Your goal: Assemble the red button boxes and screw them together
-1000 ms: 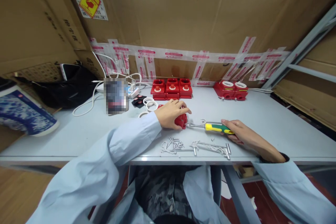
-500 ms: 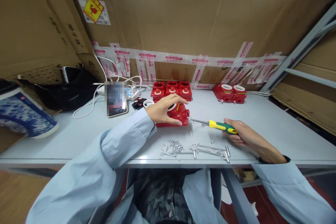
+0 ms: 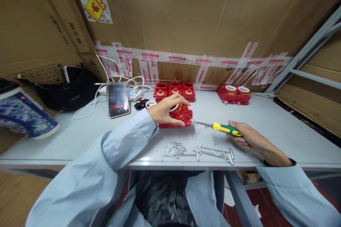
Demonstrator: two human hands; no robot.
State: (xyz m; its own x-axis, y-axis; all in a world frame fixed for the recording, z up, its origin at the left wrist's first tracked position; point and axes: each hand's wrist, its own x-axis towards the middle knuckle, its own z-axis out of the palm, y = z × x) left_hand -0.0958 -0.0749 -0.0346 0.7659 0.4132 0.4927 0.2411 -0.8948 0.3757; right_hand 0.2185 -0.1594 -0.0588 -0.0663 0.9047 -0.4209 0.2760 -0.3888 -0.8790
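My left hand (image 3: 167,111) is wrapped over a red housing (image 3: 183,114) with a white ring on top, gripping it against the table. In my right hand (image 3: 246,136) lies a screwdriver (image 3: 225,128) with a green and yellow handle. Its shaft points left, and the tip meets the right side of the housing near a small silvery part, too small to make out. Closer to me lie a heap of metal pins or screws (image 3: 179,147) and several T-shaped metal rods (image 3: 217,151) with whitish cords.
Three red housings (image 3: 174,92) stand in a row behind my left hand, and two more (image 3: 234,94) at the back right. To the left are a phone (image 3: 119,101), white cables (image 3: 87,115), a black bag (image 3: 61,95) and a blue-white cup (image 3: 28,113). Cardboard (image 3: 186,14) walls the back.
Almost nothing differs. Both hands keep their hold on the housing and the screwdriver, and the view has shifted very slightly.
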